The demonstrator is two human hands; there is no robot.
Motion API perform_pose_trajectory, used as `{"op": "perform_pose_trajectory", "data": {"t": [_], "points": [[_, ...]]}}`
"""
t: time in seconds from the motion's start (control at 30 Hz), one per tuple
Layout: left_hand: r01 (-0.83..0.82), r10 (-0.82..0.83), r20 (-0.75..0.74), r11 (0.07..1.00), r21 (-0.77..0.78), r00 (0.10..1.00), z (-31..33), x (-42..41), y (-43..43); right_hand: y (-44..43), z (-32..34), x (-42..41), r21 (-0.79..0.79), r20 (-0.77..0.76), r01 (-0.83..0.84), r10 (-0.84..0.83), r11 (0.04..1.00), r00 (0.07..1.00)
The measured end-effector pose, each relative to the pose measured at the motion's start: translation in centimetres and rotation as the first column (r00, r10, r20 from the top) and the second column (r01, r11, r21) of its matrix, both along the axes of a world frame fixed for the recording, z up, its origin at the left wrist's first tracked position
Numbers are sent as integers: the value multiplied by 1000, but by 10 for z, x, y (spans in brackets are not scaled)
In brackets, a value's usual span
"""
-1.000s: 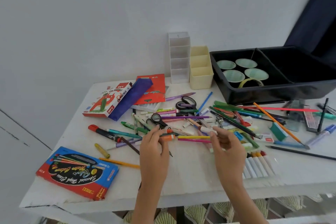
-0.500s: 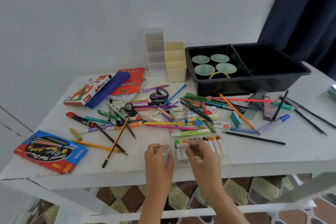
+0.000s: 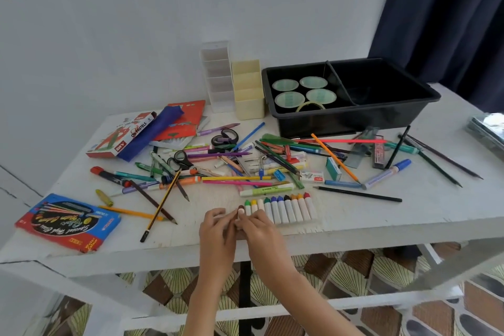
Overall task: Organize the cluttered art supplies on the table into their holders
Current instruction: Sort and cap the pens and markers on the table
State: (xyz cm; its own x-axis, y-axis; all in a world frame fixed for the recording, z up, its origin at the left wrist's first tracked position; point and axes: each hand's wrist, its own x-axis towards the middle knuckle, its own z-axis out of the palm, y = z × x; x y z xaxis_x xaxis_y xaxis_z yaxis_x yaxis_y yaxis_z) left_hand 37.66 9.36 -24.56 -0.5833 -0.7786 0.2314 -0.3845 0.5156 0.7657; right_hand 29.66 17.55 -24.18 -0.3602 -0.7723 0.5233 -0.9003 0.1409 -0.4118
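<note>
A row of white-bodied crayons with coloured tips (image 3: 283,209) lies in a clear tray near the table's front edge. My right hand (image 3: 256,229) pinches a brown-tipped crayon (image 3: 241,210) at the left end of that row. My left hand (image 3: 216,226) is right beside it, fingers curled on the tray's left end. Further back, pens, pencils, markers and scissors (image 3: 180,159) lie scattered. At the back stand a white divided holder (image 3: 216,76), a cream holder (image 3: 248,90) and a black bin (image 3: 381,114).
A blue colour-pencil box (image 3: 68,222) lies at the front left. An oil pastels box (image 3: 122,135) with a blue pouch (image 3: 150,132) is at the back left. The bin's left half holds green cups (image 3: 302,88) and a tape roll. A dark curtain hangs at the right.
Both hands came back from the pen pile to the front edge, my right hand carrying a crayon. It now sits at the left end of the crayon row. The camera pulled back.
</note>
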Motion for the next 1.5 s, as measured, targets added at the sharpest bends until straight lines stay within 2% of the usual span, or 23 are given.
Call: {"op": "perform_pose_trajectory", "data": {"t": [0.1, 0.27, 0.43, 0.6, 0.7, 1.0, 1.13, 1.3, 1.43, 1.5], "points": [[10, -10, -3, 1000, 13, 1000, 1, 1, -1, 0, 0, 4, 25, -34, 19, -18, 1000, 999], [-7, 7, 17, 1000, 8, 1000, 2, 0, -2, -4, -2, 7, 58, 6, 63, -64, 996, 998], [3, -4, 30, 1000, 22, 1000, 0, -1, -4, 1, 12, 7, 13, 48, 78, -78, 997, 996], [-2, 3, 11, 1000, -29, 1000, 0, 2, -1, -3, 14, 8, 40, 40, 79, -81, 996, 996], [4, -4, -45, 1000, -1, 999, 3, 3, 1, -4, 9, 9, 56, 27, 114, -115, 992, 993], [62, -40, -140, 986, 152, 989, 10, 7, -10, -17, -2, -6, -20, 187, 167, -160, 986, 969], [70, -34, -172, 976, 208, 985, 12, 9, -13, -24, 1, -3, 30, 72, 177, -179, 984, 981], [42, -3, -188, 978, 205, 982, 10, 10, -12, -25, 13, -7, 117, -33, 177, -174, 977, 984], [37, -2, -183, 981, 190, 983, 10, 8, -10, -31, 17, -9, 185, 59, 167, -181, 968, 982], [35, 1, -182, 981, 193, 983, 11, 7, -9, -34, 15, -7, 160, 109, 187, -206, 969, 973]]}}
